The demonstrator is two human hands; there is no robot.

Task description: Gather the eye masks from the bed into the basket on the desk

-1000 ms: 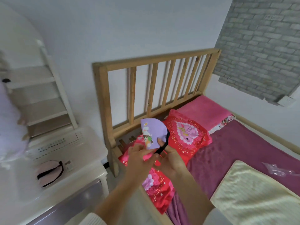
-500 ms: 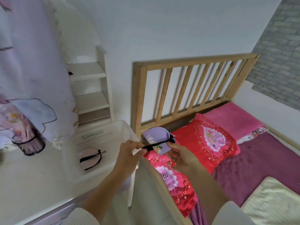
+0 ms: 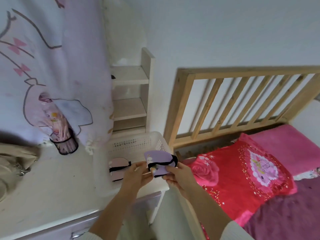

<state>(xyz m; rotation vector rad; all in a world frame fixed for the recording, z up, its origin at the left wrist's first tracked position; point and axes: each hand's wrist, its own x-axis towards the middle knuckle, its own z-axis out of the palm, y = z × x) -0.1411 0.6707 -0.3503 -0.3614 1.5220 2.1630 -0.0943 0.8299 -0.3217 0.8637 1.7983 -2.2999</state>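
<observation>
A purple eye mask (image 3: 158, 161) with a black strap is held between both hands, just above the right rim of the white perforated basket (image 3: 131, 144) on the desk. My left hand (image 3: 136, 175) pinches the strap on its left side. My right hand (image 3: 178, 175) grips the mask's lower right edge. Inside the basket lies a pink eye mask (image 3: 118, 166) with a black strap, partly hidden behind my left hand.
The white desk (image 3: 52, 179) carries a black mesh cup (image 3: 65, 144) with a wrapped item, a beige bag (image 3: 13, 163) at the left, and a white shelf unit (image 3: 131, 97) behind. A wooden headboard (image 3: 242, 101) and red pillows (image 3: 242, 172) lie to the right.
Both hands have carried the purple eye mask leftward from over the bed to the basket's right rim. The view has swung left toward the desk.
</observation>
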